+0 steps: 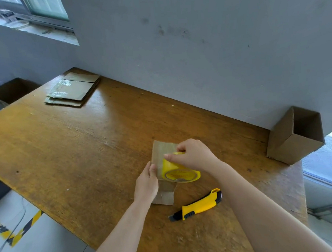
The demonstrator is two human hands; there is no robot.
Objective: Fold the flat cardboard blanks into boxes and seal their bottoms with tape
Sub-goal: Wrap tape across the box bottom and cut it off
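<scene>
Cardboard is what the person works on. A small cardboard piece (163, 148) lies near the front of the table (84, 151), and shiny tape runs across it. The left hand (146, 183) grips its left edge, with the fingers curled over the side. The right hand (192, 155) holds the yellow tape roll (176, 169) on top of the cardboard, with its fingers bent round the roll. It may be picking at the loose end of the tape, but that part is too small to see.

The cardboard is likely light and thin, so it could slide or bend. Holding it by the edge, as the left hand does, should keep it steady. Tape is thin and sticky, so it can twist and stick to itself.

A yellow knife (198, 204) lies just beside the hands. Flat blanks (72, 89) sit at the far corner, and a folded box (295, 136) stands by the wall.
</scene>
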